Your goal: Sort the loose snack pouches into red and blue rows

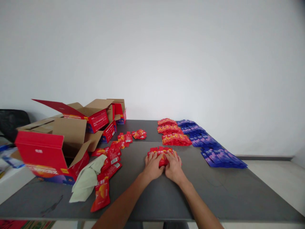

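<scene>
A row of overlapping red packets (161,150) lies flat on the grey table in front of me. My left hand (152,166) covers its left half, fingers curled over the packets and thumb at the near edge. On the right half, my right hand (173,165) grips in the same way, the two thumbs close together. Parts of the packets are hidden under both hands. Beyond them, several similar rows of red packets (176,139) are laid out, with rows of blue-purple packets (221,157) to their right.
Open red cartons (43,149) with brown insides crowd the left side. Beside them are a pale green cloth (86,181) and loose red packets (102,194). Another small red pile (139,134) sits farther back on the table (214,197). A black chair (14,122) stands at far left.
</scene>
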Demonstrator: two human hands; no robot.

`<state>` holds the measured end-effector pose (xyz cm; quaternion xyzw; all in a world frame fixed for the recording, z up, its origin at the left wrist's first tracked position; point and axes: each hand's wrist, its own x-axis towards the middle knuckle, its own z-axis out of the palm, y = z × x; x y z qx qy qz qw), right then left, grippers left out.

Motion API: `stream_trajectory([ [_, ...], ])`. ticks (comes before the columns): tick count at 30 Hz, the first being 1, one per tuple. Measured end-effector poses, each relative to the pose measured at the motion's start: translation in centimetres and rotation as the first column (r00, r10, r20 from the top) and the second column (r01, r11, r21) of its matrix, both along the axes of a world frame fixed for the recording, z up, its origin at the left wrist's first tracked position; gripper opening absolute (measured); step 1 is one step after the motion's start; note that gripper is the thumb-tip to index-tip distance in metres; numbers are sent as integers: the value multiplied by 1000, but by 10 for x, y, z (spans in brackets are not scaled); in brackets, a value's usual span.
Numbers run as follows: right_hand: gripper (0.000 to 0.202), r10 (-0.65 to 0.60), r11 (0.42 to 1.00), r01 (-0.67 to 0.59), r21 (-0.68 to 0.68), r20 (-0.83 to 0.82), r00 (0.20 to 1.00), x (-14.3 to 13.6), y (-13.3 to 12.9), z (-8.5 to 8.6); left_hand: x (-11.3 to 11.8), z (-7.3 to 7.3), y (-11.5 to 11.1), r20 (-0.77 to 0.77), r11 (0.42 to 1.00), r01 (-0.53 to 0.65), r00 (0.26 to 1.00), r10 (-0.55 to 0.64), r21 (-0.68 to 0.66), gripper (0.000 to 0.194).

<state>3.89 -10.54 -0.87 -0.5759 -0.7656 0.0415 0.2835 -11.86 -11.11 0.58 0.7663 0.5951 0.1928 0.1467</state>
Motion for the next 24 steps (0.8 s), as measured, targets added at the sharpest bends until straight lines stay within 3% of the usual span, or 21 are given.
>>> stream_trajectory([
  [5,63,89,996,-88,33,-42,995,-37,-1,22,-25,10,-6,-14,997,-69,997,70,45,65],
  [9,55,183,983,-179,49,-79,980,-74,1,31,-55,13,-9,-87,978,-189,977,197,86,60],
  [16,43,296,954,-292,66,-73,952,-135,7,29,-102,14,-17,-210,903,-323,898,387,282,48],
  [24,41,363,932,-359,59,-117,924,-180,7,16,-148,17,-22,-278,801,-488,762,585,347,41],
])
